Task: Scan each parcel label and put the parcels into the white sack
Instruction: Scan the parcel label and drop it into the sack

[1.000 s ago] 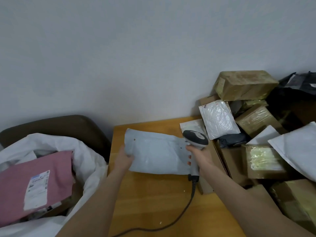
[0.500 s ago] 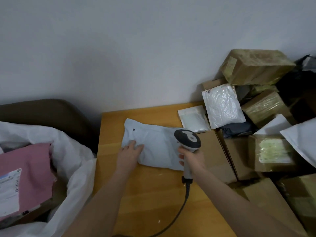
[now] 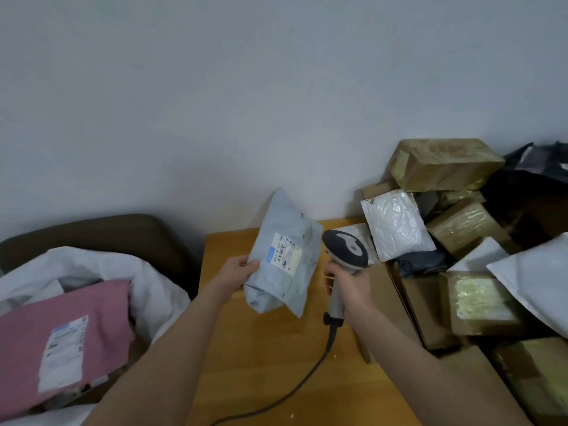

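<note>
Pale-blue parcel [image 3: 285,284], gripped at its left edge by the left hand [image 3: 238,270], stands long-axis-up above the table [image 3: 261,348], label [image 3: 284,253] showing, just left of the scanner [image 3: 345,249], whose handle the right hand [image 3: 352,285] clasps.

Left hand [image 3: 241,272] up, bare forearm extended, thumb and fingers pinching edge of pale blue soft plastic mailer parcel [image 3: 285,281], held upright. Right hand [image 3: 352,285] wrapped round handle of grey handheld barcode scanner [image 3: 345,250], scanner head above fingers.
</note>
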